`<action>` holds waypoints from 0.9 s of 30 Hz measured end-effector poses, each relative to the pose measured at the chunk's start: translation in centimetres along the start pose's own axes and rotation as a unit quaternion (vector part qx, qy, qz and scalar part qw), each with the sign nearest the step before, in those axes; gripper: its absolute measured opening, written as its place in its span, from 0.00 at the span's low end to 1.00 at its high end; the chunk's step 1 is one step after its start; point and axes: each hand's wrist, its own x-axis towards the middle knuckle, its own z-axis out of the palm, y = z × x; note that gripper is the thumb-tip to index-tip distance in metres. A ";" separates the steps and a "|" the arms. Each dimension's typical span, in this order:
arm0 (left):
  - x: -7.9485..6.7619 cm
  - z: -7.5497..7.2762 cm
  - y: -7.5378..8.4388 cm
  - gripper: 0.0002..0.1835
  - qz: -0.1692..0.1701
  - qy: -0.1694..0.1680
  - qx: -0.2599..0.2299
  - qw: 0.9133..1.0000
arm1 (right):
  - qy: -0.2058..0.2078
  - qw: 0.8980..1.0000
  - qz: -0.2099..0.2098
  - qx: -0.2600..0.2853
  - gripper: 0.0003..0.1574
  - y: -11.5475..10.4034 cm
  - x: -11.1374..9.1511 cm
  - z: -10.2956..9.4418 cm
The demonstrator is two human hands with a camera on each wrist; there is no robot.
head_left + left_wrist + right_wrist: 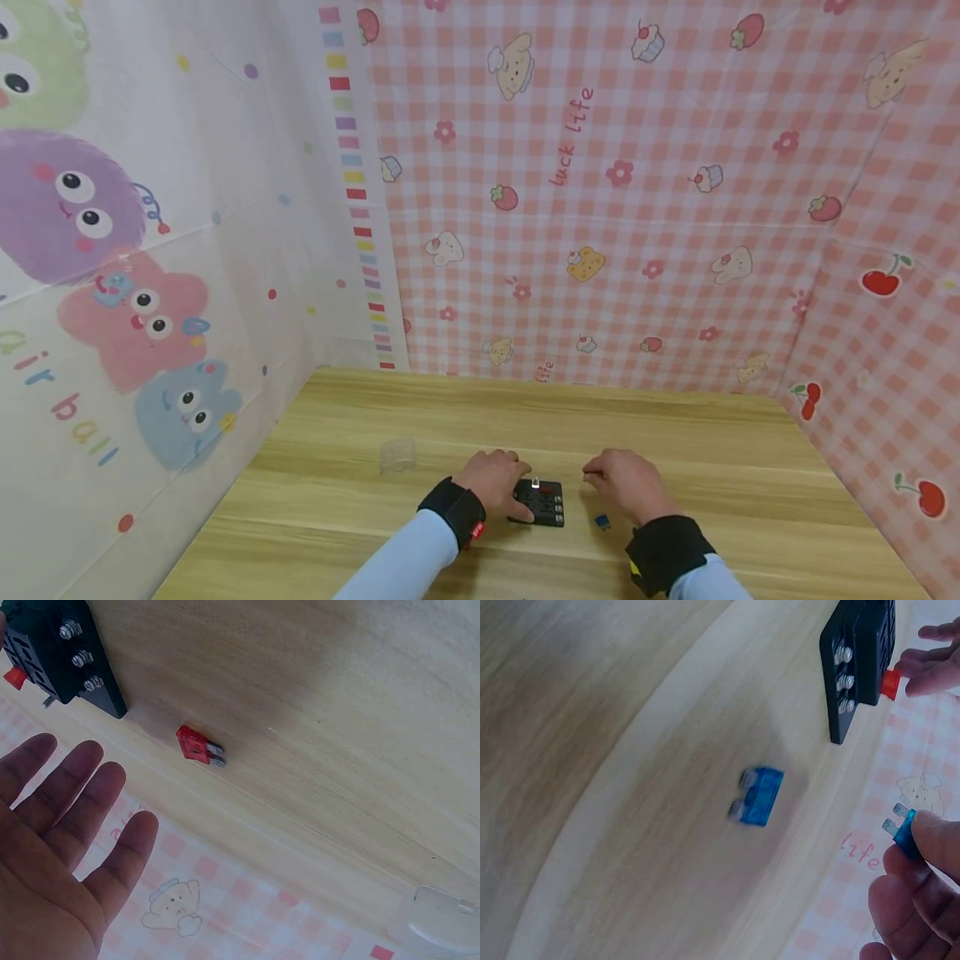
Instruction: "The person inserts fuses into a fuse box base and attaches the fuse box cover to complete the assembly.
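A black fuse block [551, 510] with silver screw terminals lies on the table, and a red blade fuse [889, 685] stands up from it. My left hand [491, 485] rests at the block's left side, thumb at its near edge, fingers extended. Between thumb and fingertips, my right hand [628, 485] pinches a blue blade fuse [906, 837], its metal prongs pointing away from the fingers. Below that hand, a second blue blade fuse [763, 796] lies on the wood. Another red blade fuse [196, 745] lies loose near the block in the left wrist view; the left hand hides it from the head view.
A clear plastic cover [397, 456] lies on the wooden table [315, 517], left of the block. Pink checked cloth [600, 317] hangs at the table's back and right edges, and white printed cloth [247, 208] on the left.
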 end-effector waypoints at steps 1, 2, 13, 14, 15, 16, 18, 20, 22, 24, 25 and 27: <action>0.0 0.0 0.0 0.38 0.001 0.000 0.001 1.000 | 0.000 1.000 -0.001 0.000 0.04 -0.1 0.0 0.0; 0.0 0.0 0.0 0.38 0.003 0.000 0.001 1.000 | 0.000 1.000 -0.003 -0.002 0.04 -0.2 0.0 0.1; -0.2 0.0 -0.1 0.39 0.006 -0.008 0.000 1.000 | 0.000 1.000 -0.028 -0.005 0.03 -1.0 0.2 0.3; -0.1 0.0 -0.1 0.39 0.006 -0.010 0.001 1.000 | -0.001 1.000 -0.028 -0.005 0.03 -1.1 0.2 0.3; -0.1 0.0 -0.1 0.39 0.007 -0.011 0.000 1.000 | 0.000 1.000 -0.030 -0.005 0.04 -1.2 0.2 0.3; -0.1 0.0 -0.1 0.38 0.007 -0.013 -0.001 1.000 | 0.000 1.000 -0.031 -0.005 0.04 -1.3 0.2 0.3; 0.0 -0.1 -0.1 0.38 0.007 -0.015 -0.003 1.000 | -0.001 0.999 -0.031 -0.004 0.04 -1.4 0.3 0.4; -0.1 -0.2 0.0 0.38 0.006 -0.016 -0.003 1.000 | -0.004 0.999 -0.033 -0.002 0.04 -1.6 0.3 0.3; -0.1 -0.1 0.0 0.38 0.004 -0.016 -0.004 1.000 | -0.007 0.999 -0.034 0.001 0.04 -1.7 0.4 0.3; -0.1 -0.1 0.1 0.38 0.004 -0.016 -0.004 1.000 | -0.012 0.999 -0.034 0.004 0.04 -1.9 0.4 0.2; -0.1 -0.1 0.1 0.38 0.004 -0.016 -0.005 1.000 | -0.014 0.999 -0.036 0.006 0.04 -2.1 0.4 0.2; -0.1 0.1 0.0 0.37 0.006 -0.015 -0.009 1.000 | -0.017 0.999 -0.039 0.007 0.04 -2.2 0.5 0.2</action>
